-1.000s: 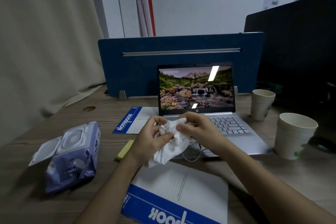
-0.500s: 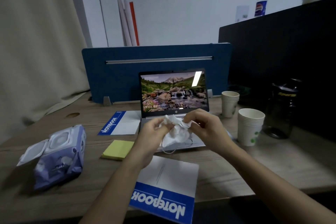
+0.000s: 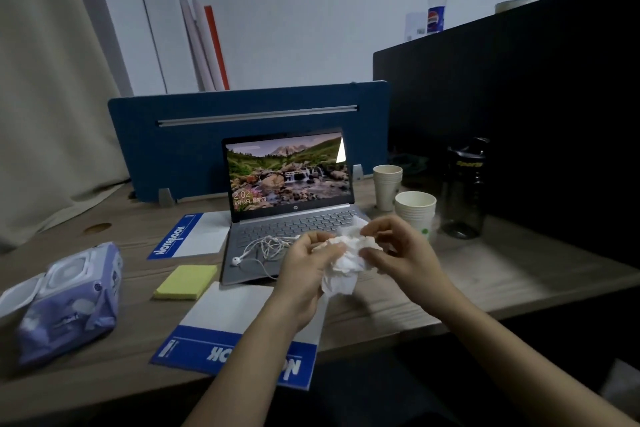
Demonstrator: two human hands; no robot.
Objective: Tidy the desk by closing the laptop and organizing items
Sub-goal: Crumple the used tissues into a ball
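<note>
Cluttering wooden desk (image 3: 485, 274), open laptop (image 3: 291, 191), curtain (image 3: 52, 97)

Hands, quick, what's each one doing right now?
Left hand: closed on the crumpled tissue.
Right hand: fingers pinching the same tissue from the other side.

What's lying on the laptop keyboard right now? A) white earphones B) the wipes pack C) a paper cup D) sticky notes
A: the tangled white earphones lie on the open laptop deck; the sticky notes sit on the desk beside it.
</note>
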